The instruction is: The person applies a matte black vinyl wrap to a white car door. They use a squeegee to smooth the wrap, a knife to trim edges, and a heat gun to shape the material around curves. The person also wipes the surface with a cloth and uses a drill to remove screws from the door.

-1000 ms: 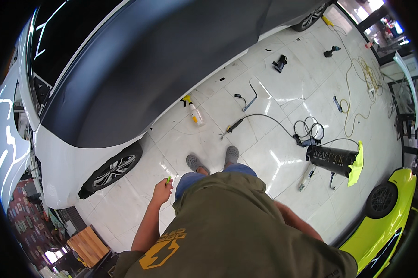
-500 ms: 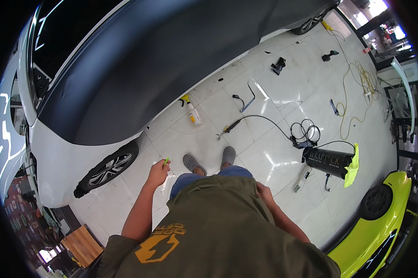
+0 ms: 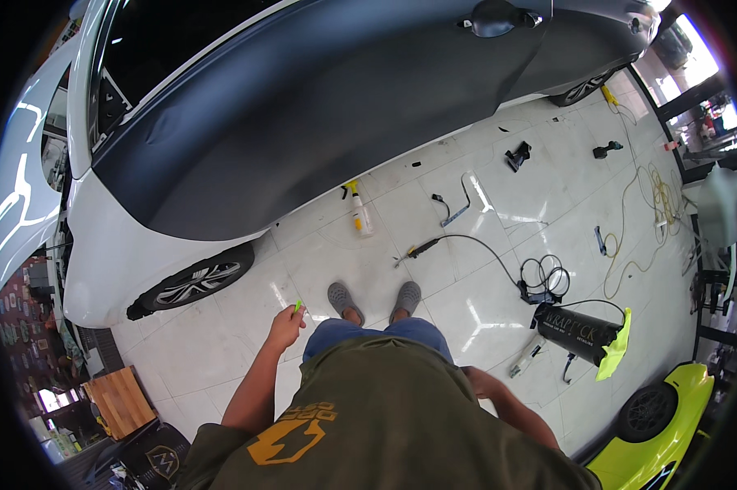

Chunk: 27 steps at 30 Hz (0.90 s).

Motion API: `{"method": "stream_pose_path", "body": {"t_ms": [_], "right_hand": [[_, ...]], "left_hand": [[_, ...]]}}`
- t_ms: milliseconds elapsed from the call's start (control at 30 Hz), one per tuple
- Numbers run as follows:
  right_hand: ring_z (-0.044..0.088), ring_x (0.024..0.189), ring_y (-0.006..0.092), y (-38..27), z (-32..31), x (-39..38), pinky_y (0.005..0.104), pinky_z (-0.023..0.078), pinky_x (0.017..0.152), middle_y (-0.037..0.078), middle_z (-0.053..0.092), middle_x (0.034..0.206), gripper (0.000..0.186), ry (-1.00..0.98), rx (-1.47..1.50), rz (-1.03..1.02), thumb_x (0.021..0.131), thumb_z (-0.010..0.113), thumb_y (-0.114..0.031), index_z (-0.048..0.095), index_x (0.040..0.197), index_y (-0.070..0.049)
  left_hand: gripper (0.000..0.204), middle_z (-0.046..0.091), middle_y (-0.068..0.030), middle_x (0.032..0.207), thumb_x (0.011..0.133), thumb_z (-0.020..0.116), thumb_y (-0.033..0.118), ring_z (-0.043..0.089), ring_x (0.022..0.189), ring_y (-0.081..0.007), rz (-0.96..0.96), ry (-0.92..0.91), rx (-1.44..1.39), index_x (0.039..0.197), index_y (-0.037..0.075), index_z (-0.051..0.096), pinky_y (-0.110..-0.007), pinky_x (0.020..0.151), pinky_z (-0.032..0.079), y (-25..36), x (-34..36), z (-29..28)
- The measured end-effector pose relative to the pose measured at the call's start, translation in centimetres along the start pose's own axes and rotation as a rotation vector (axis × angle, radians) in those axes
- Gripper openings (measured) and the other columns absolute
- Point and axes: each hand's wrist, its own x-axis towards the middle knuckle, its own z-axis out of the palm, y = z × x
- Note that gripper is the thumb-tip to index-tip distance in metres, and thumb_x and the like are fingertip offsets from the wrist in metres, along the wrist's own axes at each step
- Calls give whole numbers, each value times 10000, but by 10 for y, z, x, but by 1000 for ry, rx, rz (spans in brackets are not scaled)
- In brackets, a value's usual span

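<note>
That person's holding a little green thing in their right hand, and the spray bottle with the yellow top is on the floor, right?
Not quite: the head view shows the green thing in the left hand, not the right. The spray bottle with the yellow top is on the floor.

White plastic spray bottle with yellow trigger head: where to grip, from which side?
Likely the bottle just below its yellow trigger head, where it narrows. Come from the near side, slightly right: the white car with dark grey doors crowds the far side, and the head juts left. Whether it stands or lies is unclear.
</note>
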Motion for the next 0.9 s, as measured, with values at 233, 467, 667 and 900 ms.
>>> {"method": "stream_pose_path", "body": {"t_ms": [233, 467, 667, 900], "right_hand": [[603, 859, 133, -75, 16, 33, 297, 484, 776, 95, 673, 941, 333, 595, 311, 471, 909, 591, -236, 650, 1062, 54], [603, 964, 179, -77, 8, 11, 334, 474, 850, 127, 671, 1037, 333, 203, -105, 192, 907, 567, -180, 618, 1164, 25], [603, 1014, 215, 13, 23, 56, 327, 446, 893, 155, 663, 1089, 448, 370, 142, 273, 913, 565, -369, 591, 1227, -51], [590, 1050, 182, 59, -4, 133, 323, 455, 907, 117, 655, 1120, 401, 131, -212, 512, 916, 569, -303, 593, 1242, -71]], "left_hand": [[336, 646, -86, 699, 963, 498, 337, 569, 536, -156, -189, -7, 26, 986, 21, 610, -333, 519, 453, -67, -15, 17], [270, 581, -93, 806, 950, 474, 178, 573, 571, -170, -366, -37, -240, 1180, 44, 523, -325, 492, 516, -94, -30, 14], [368, 603, -98, 811, 882, 445, 60, 597, 597, -181, -346, -80, -190, 1243, 79, 518, -337, 512, 540, -52, -19, 29], [322, 670, -180, 977, 751, 597, 128, 653, 896, -334, -114, -29, 190, 1067, 83, 643, -420, 789, 512, -81, -13, 46]]}}
